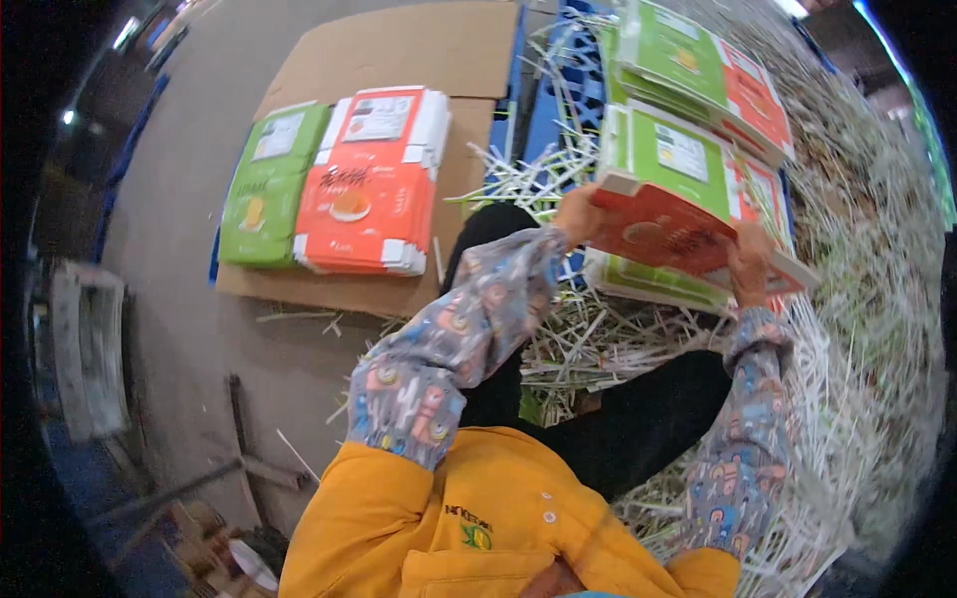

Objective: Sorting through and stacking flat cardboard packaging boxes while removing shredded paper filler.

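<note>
A red flattened carton (663,231) with pale edges is tilted up between my hands at the right, above a stack of printed cartons. My left hand (578,216) is closed on its left end. Near its other end, my right hand (753,261) grips the same carton, fingers wrapped over the red face. Directly behind it lie green flattened cartons (680,149), partly covered by the held one. Farther back is another pile of green and red flattened cartons (688,60). More green cartons (663,279) show just below the held carton.
On a brown cardboard sheet (399,45) at the left lie a green carton stack (277,184) and a red carton stack (367,184). A blue plastic pallet (570,90) stands between the piles. Shredded paper strips (857,329) cover the right side, around my bent legs.
</note>
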{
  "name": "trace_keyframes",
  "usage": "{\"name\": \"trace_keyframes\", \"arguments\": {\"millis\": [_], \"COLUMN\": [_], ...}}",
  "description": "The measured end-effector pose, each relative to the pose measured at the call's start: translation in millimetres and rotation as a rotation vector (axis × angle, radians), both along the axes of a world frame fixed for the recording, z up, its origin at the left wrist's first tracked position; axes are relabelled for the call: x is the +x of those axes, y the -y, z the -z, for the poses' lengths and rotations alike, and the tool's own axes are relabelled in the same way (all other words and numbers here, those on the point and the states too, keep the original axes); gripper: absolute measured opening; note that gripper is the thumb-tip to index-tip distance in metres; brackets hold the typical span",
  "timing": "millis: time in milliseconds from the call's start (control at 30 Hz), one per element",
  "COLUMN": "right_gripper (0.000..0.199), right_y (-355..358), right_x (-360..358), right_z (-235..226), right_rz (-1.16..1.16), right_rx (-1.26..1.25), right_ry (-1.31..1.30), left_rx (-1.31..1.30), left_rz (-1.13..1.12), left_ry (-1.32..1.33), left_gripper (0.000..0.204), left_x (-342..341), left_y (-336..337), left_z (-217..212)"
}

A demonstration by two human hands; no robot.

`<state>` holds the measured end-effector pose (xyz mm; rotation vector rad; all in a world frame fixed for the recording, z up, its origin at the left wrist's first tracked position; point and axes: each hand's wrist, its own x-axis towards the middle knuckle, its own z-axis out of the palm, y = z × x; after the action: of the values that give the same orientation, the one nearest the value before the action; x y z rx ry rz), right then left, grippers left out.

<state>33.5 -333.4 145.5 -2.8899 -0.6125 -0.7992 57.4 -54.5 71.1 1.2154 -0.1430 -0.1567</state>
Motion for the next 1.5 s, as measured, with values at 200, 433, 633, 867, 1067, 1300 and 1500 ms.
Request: {"name": "trace_keyframes", "arguments": {"millis": [200,433,633,867,1067,1300,1500], "right_gripper": [0.022,0.019,0.034,0.024,0.017,0.013,0.012], "right_y": [-56.8,-237.4,-364.9,-334.5,-278.6,-236.9,-222.3], "right_x": [14.6,7.2,-68.0,-62.0,-55.8,-51.7,-50.7], "right_z": [-77.7,-154.3,-215.3,-132.0,-64.6,-29.9,-11.9], "right_rz": [-0.233,-0.538,-0.761,-0.716,-0.573,-0.438,-0.381], "right_rx": [0.066,-0.116,-0.037,0.030,0.017,0.087,0.121], "right_ry": [0.074,0.202,0.625,0.216,-0.090,-0.346,-0.439], "left_rx": [0.304,-0.145,-0.433,-0.520,-0.804,-0.810,-0.407], "left_rz": [-0.287,-0.383,-0.892,-1.177,-1.293,-1.325,-1.321], "left_ry": [0.767,0.226,0.233,-0.058,-0.324,-0.330,-0.434], "left_gripper": [0.035,0.027,0.020,0.027,0.031,0.031,0.037], "left_x": [-8.5,-99.4,-157.6,-136.7,-115.3,-110.7,-138.9], "left_y": [-90.5,-190.7,-245.0,-285.0,-295.1,-309.0,-314.0], "left_z": [-52.8,-30.7,-51.9,57.0,96.1,104.7,116.5]}}
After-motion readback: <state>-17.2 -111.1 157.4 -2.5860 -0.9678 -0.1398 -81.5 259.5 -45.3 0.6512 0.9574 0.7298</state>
